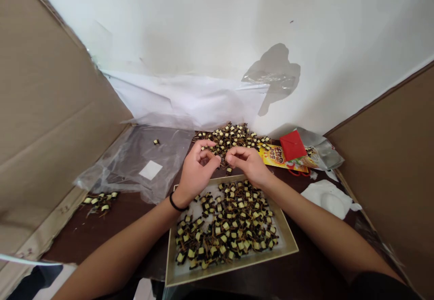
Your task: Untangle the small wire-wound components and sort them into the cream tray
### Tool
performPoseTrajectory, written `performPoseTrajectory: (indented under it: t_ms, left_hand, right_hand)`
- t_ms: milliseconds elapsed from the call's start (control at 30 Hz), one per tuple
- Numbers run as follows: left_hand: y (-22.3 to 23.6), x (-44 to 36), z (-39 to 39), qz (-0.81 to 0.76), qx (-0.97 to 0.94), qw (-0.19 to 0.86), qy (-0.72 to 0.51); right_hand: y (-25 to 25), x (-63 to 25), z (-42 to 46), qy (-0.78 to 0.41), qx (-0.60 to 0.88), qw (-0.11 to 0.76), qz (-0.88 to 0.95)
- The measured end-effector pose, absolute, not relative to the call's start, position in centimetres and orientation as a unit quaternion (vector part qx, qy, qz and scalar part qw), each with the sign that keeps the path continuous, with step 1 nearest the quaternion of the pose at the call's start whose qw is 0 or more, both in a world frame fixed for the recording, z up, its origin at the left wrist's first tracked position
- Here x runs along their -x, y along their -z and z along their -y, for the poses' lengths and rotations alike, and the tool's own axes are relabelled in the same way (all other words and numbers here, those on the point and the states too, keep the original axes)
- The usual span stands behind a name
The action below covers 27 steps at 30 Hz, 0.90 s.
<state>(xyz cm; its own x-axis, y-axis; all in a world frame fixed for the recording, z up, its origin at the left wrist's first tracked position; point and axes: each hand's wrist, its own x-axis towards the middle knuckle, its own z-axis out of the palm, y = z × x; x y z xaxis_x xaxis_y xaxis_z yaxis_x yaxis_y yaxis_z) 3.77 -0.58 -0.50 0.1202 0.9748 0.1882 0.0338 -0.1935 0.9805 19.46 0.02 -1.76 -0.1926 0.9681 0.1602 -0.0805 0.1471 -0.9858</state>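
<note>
My left hand [200, 166] and my right hand [249, 164] face each other above the far edge of a shallow tray [233, 260]. Thumb and fingers are pinched on both; what lies between the fingertips is too small to make out. Just beneath the fingertips shows one small wire-leaded coil [229, 171], black with a pale yellow wrap; whether a hand holds it I cannot tell. Many similar coils [225, 225] fill the tray in a loose heap. Behind my hands rises a second pile of coils [233, 133], partly hidden by them.
Left lies a clear plastic bag [132, 155] with a white label [150, 170] and one coil [156, 142] on it. Several coils [101, 199] sit nearer. At right are a red packet [293, 146], yellow packaging [273, 155] and crumpled white tissue [327, 198]. Cardboard walls [393, 155] flank the table.
</note>
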Motion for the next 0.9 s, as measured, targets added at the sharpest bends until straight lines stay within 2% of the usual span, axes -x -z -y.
performPoseTrajectory:
  t_ms: [267, 433, 533, 667, 900]
  left_hand:
    - [0.8, -3.6, 0.5, -0.450, -0.599, 0.437, -0.498]
    - [0.9, -3.6, 0.7, -0.472, -0.635, 0.373, -0.485]
    - [0.9, -3.7, 0.8, -0.475, -0.650, 0.346, -0.482]
    - [1.0, -3.8, 0.6, -0.479, -0.654, 0.332, -0.482]
    - [1.2, -3.7, 0.2, -0.471, -0.618, 0.386, -0.497]
  right_hand:
    - [1.8, -19.4, 0.2, -0.446, 0.399, 0.502, 0.624]
    - [1.5, -18.8, 1.1, -0.286, 0.439, 0.502, 0.688]
    - [1.5, -18.7, 1.4, -0.230, 0.424, 0.506, 0.715]
    - [1.6, -18.6, 1.5, -0.209, 0.405, 0.521, 0.722]
    - [1.4, -18.7, 1.5, -0.250, 0.382, 0.539, 0.708]
